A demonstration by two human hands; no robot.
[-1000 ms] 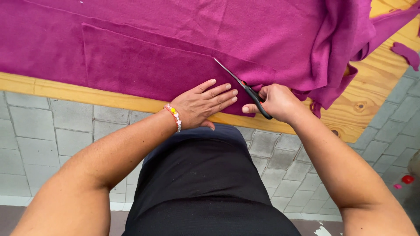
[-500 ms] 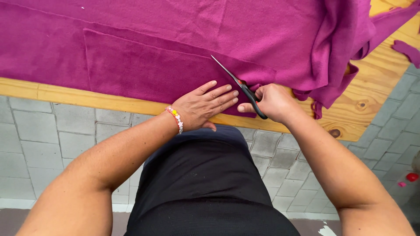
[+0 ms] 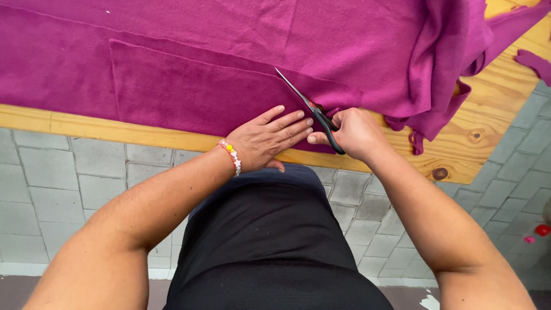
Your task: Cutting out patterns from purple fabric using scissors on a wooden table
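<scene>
A large magenta fleece cloth (image 3: 229, 46) covers a wooden table (image 3: 493, 115). My left hand (image 3: 270, 138) lies flat, fingers spread, pressing the cloth's near edge beside the cut line; a beaded bracelet (image 3: 231, 155) is on its wrist. My right hand (image 3: 353, 133) grips the black handles of scissors (image 3: 310, 106). Their blades point up and left along a cut in the cloth. The cloth bunches in folds to the right of my right hand.
A small magenta scrap (image 3: 536, 60) lies on the table's far right. Grey paving tiles (image 3: 69, 172) make up the floor below the table edge. A red small object (image 3: 542, 229) and a pink bit sit on the floor at right.
The view has shifted slightly. Both hands stay in about the same place on the cloth, scissors still along the cut line.
</scene>
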